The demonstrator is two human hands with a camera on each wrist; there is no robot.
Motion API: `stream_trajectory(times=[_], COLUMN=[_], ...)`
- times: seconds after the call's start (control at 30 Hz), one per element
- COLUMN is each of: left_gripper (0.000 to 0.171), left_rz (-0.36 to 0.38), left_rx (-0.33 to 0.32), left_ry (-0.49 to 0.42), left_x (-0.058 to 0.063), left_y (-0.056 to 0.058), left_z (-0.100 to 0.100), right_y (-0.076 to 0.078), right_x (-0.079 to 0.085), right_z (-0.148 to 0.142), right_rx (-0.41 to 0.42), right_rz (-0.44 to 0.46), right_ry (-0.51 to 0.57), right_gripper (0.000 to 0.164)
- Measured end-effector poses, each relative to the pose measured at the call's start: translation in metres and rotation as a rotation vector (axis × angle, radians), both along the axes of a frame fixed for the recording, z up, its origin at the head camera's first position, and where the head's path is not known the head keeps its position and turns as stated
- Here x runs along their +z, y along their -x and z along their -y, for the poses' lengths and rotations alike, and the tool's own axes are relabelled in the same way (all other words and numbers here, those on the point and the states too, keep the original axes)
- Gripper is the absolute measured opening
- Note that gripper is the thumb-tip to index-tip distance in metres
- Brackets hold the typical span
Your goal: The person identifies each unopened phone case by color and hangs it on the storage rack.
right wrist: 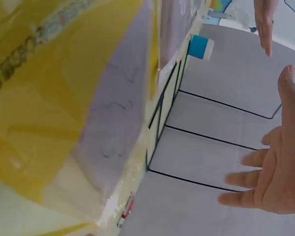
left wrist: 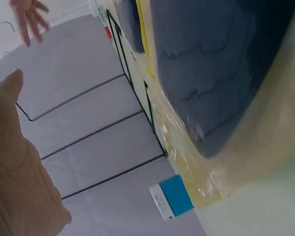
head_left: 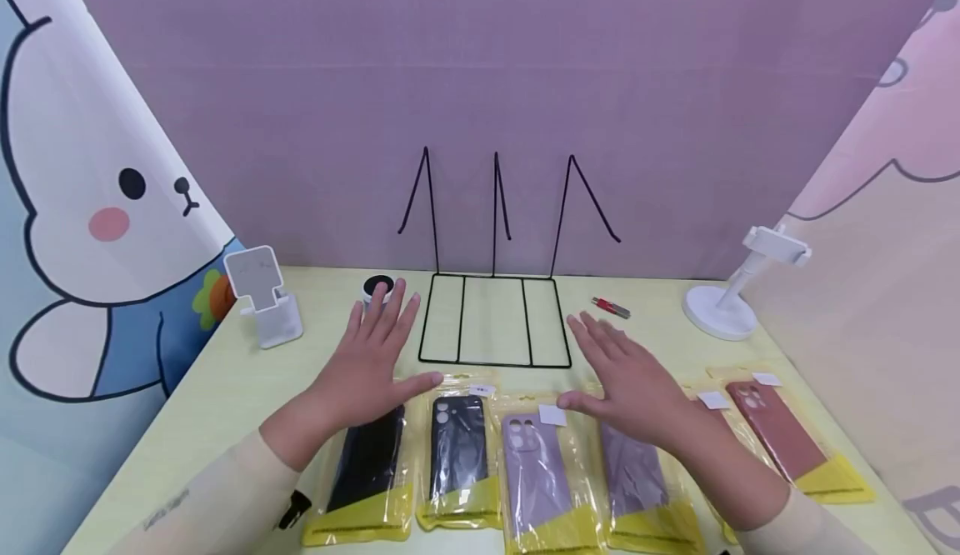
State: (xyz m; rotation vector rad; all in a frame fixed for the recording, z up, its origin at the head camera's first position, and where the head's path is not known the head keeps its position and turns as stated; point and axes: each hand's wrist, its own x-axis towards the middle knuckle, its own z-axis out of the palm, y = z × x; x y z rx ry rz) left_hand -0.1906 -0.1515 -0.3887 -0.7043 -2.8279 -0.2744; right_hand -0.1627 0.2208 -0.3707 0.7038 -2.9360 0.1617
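Observation:
My left hand (head_left: 365, 372) hovers with spread, straight fingers over a bagged black phone case (head_left: 371, 459). Opposite it, my right hand (head_left: 630, 380) is held out above a bagged purple phone case (head_left: 633, 467), fingers straight and thumb apart. Neither hand holds anything. Between them lie a dark phone case (head_left: 459, 447) and another purple phone case (head_left: 536, 472), each in a clear and yellow zip bag. Behind the hands stands a black wire rack (head_left: 495, 365) with three upright hooks. Both wrist views show the palms raised off the table, the bags close by.
Two reddish phone cases in bags, one (head_left: 776, 430) at the far right, lie partly behind my right forearm. A white phone stand (head_left: 273, 313) is at left, another (head_left: 723, 309) at right. A small round-topped container (head_left: 377, 287) and a red knife-like tool (head_left: 611, 307) flank the rack.

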Motion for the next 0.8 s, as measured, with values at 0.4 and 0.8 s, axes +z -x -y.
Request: stream_trajectory(times=[0.4, 0.8], left_gripper=[0.098, 0.094], left_rz=[0.457, 0.579], left_rx=[-0.080, -0.066], left_ry=[-0.072, 0.102], left_x=[-0.018, -0.042], left_y=[0.081, 0.106], left_z=[0.012, 0.004], right_y=[0.024, 0.035], right_x=[-0.032, -0.045], right_z=[0.027, 0.037], right_rx=[0.055, 0.120], right_rz=[0.318, 0.367], right_ry=[-0.006, -0.095], right_gripper=[0.083, 0.057])
